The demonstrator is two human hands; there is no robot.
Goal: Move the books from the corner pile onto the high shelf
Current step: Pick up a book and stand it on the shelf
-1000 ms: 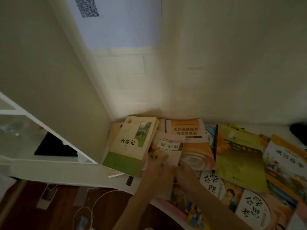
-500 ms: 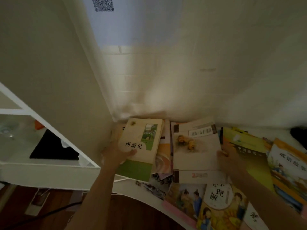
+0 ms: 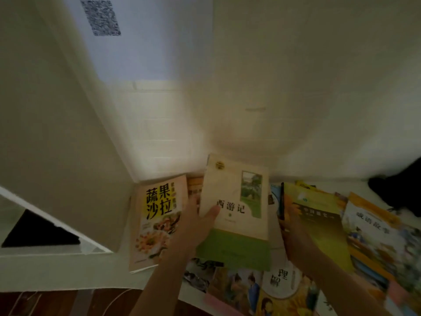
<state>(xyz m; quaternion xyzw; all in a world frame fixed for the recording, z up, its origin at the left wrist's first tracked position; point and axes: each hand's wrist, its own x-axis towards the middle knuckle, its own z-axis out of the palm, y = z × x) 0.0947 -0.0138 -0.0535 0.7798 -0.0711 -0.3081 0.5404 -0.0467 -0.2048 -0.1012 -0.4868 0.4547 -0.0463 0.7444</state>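
A cream and green book (image 3: 237,201) sits raised over the corner pile, and my left hand (image 3: 196,224) grips its left edge with the thumb on the cover. My right hand (image 3: 296,238) holds the left edge of a yellow-green book (image 3: 319,220) to the right; its fingers are partly hidden behind that book. A yellow salad cookbook (image 3: 157,215) lies flat in the corner on the left. Several other books lie spread on the white surface (image 3: 127,277) below and to the right.
White walls meet in the corner behind the pile, with a paper sheet carrying a QR code (image 3: 100,18) high up. A white shelf frame (image 3: 54,224) with a black item (image 3: 36,231) stands at left. A dark object (image 3: 401,190) lies far right. Cables run over the wooden floor.
My left hand has carried the cream and green book to the right, uncovering the salad cookbook. The white book from before is out of sight. My right hand now holds the yellow-green book.
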